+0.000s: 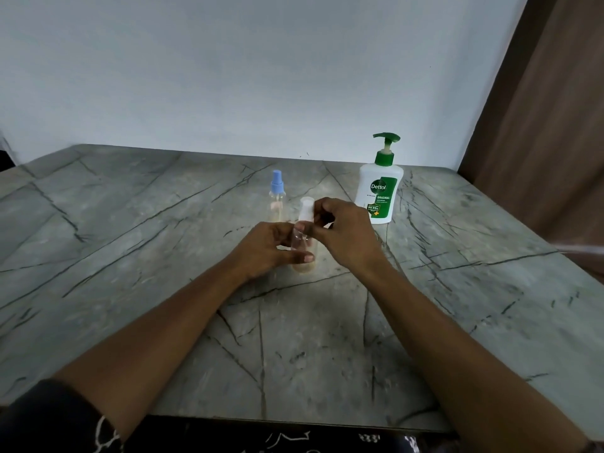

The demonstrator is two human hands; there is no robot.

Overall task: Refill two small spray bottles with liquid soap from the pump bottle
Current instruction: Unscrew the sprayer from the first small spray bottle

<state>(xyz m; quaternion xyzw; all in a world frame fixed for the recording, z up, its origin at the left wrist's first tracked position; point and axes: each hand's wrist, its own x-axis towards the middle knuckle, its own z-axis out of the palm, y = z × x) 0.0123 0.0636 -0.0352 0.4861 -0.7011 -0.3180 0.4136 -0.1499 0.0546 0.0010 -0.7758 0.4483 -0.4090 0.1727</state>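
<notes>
Counter [130, 223]: one pump bottle [379, 191], blue-capped spray bottle [277, 197] | left hand [268, 248] grips second spray bottle [303, 246] | right hand [346, 233] pinches its cap [306, 209]

Dim here; I see soft blur all over, a pale glare patch mid table [310, 322], edges bent.

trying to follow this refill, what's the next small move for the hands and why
Probably twist the white spray cap off. The right hand pinches it while the left hand grips the small clear plastic bottle, which shows only a little pale liquid at its base. The white, green-topped pump bottle stands untouched behind.
</notes>
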